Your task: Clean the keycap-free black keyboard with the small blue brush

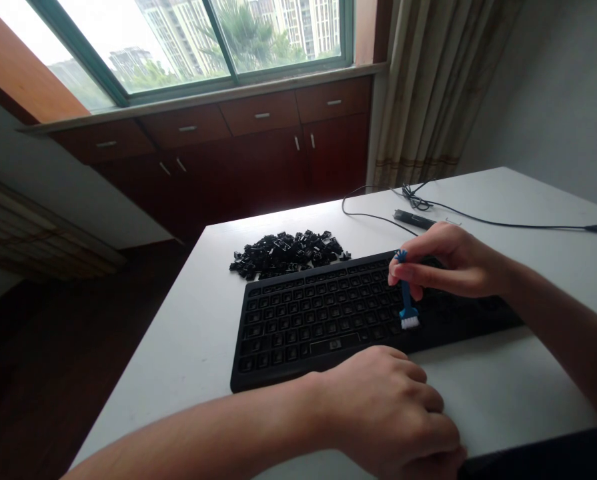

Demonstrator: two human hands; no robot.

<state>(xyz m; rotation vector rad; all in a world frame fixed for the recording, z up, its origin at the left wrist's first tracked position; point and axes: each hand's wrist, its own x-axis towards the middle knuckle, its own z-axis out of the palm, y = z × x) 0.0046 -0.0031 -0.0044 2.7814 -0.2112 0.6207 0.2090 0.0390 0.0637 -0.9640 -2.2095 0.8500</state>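
A black keyboard point(323, 307) with its keycaps off lies on the white table. My right hand point(443, 263) pinches a small blue cleaning brush point(406, 300) between thumb and fingers. The brush's white bristles point down at the keyboard's bare key sockets, right of the long spacebar slot; I cannot tell whether they touch. Just in front of the keyboard's near edge is my left hand point(393, 413), back up, its fingers curled under. Whatever those fingers may hold is hidden. Behind the keyboard lies a heap of loose black keycaps point(288, 253).
A black pen-like tool point(413, 219) and a tied black cable point(415, 197) lie beyond my right hand on the table point(178, 360). A dark object point(548, 457) sits at the lower right edge. Past the table are a red-brown cabinet point(258, 160), a window and curtains.
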